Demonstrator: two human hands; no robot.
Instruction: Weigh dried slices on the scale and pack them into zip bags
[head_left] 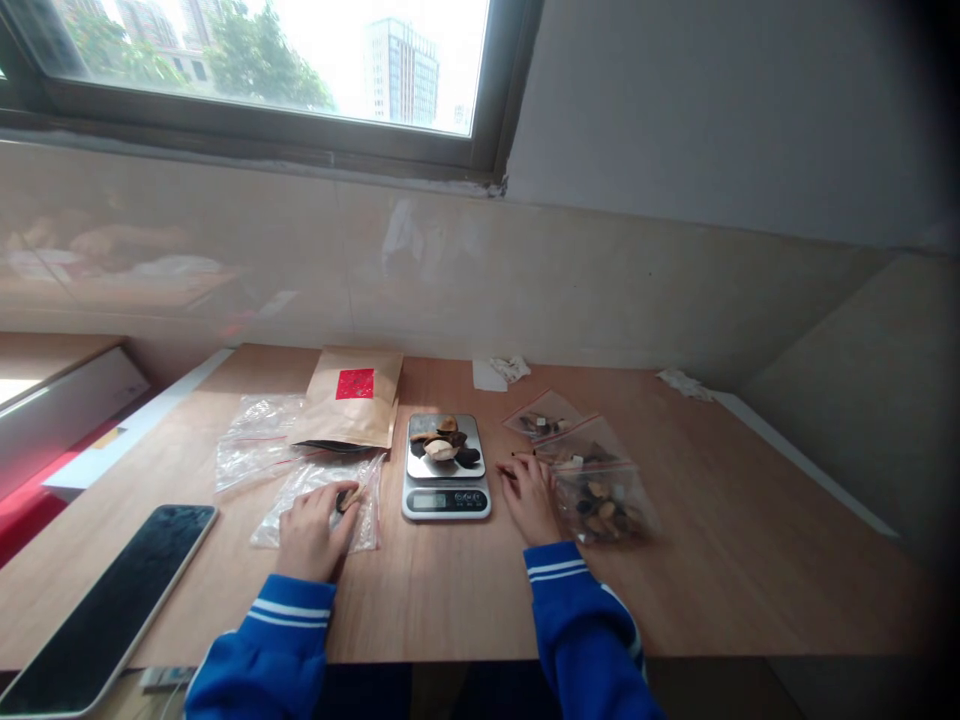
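A small digital kitchen scale [448,503] stands in the middle of the table, with several dried slices [441,450], tan and dark, piled on its metal plate. Left of it, my left hand [315,530] pinches a few small dark and tan dried pieces [349,498] between thumb and fingers, above a clear zip bag [277,520]. On the scale's right, my right hand [531,500] rests low by the tabletop, fingers bent over a small thin brown piece [507,472]. Beside that hand lies a zip bag of mixed dried slices [604,510].
Behind my left hand are another clear bag [251,430] and a brown paper pouch [352,415] with a red label. More filled zip bags [544,415] lie back right. A large phone [112,610] sits at the left edge. Crumpled tissue [510,369] lies near the wall.
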